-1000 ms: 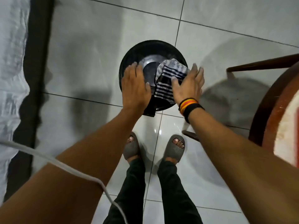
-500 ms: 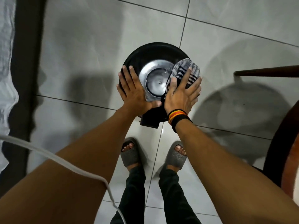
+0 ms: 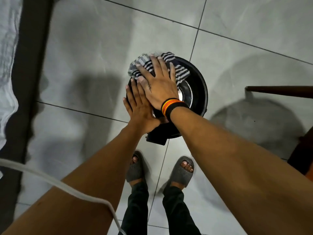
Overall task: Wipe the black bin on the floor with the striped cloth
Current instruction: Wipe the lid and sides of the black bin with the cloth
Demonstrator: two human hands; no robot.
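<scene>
Wiping was under way on the black bin (image 3: pixel 200 89), which stood on the tiled floor (image 3: pixel 84 48) just ahead of our feet, at about one o'clock from the centre of view. We had the striped cloth (image 3: pixel 181 72) spread over its far-left rim, around eleven o'clock on the lid. Our right hand (image 3: pixel 160 83) lay flat on the cloth with fingers (image 3: pixel 155 62) splayed wide, pressing down and not gripping. Our left hand (image 3: pixel 138 107) sat partly beneath the right, at the bin's eight o'clock edge, fingers extended and open against the rim, holding nothing that we could see, apparently steadying the bin.

To do this step well, we judged that the palm should keep even pressure so the cloth stayed bunched beneath it and did not slip off the rim, while the left hand braced against sliding on smooth tile. Following the rim round would likely cover the shiny inner ring (image 3: pixel 187 94) too.

We counted one bin, one cloth, two hands, one striped wristband (image 3: pixel 172 106) on the right wrist, two grey sandals (image 3: pixel 135 168), one white cable (image 3: pixel 55 182) at seven o'clock, and a dark wooden furniture piece (image 3: pixel 279 91) at three o'clock.
</scene>
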